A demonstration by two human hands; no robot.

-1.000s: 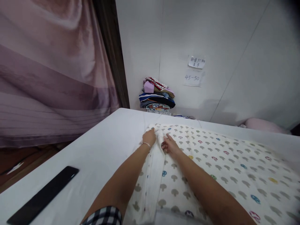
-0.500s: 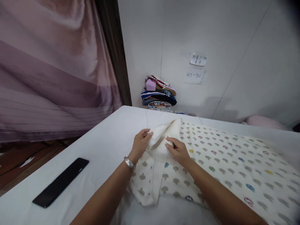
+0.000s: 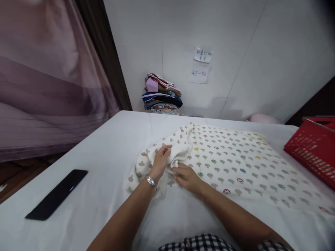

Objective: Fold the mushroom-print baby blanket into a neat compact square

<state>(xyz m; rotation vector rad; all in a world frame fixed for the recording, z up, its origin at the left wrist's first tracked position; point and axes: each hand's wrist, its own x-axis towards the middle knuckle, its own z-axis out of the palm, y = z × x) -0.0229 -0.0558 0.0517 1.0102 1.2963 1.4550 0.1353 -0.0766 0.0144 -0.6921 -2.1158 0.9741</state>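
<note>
A cream cloth (image 3: pixel 227 157) printed with grey and coloured mushrooms lies across the white table, flat on the right and bunched at its left end. My left hand (image 3: pixel 161 161), with a silver bracelet at the wrist, is closed on the bunched part, where the plain pale underside shows. Just to its right, my right hand (image 3: pixel 187 176) pinches a gathered fold of the same cloth low near the front edge. Folds hide some of the fingertips.
A long black phone-like slab (image 3: pixel 57 195) rests on the white table (image 3: pixel 104 153) at left. Folded clothes (image 3: pixel 162 94) are stacked by the wall, under paper notes (image 3: pixel 200 73). At right stands a red basket (image 3: pixel 314 150). A pinkish curtain (image 3: pixel 44 80) hangs at left.
The cloth's left end, lifted and gaping before, is now lower and spread further left with more print showing. Both hands have come closer together. The view has turned right, showing the red basket.
</note>
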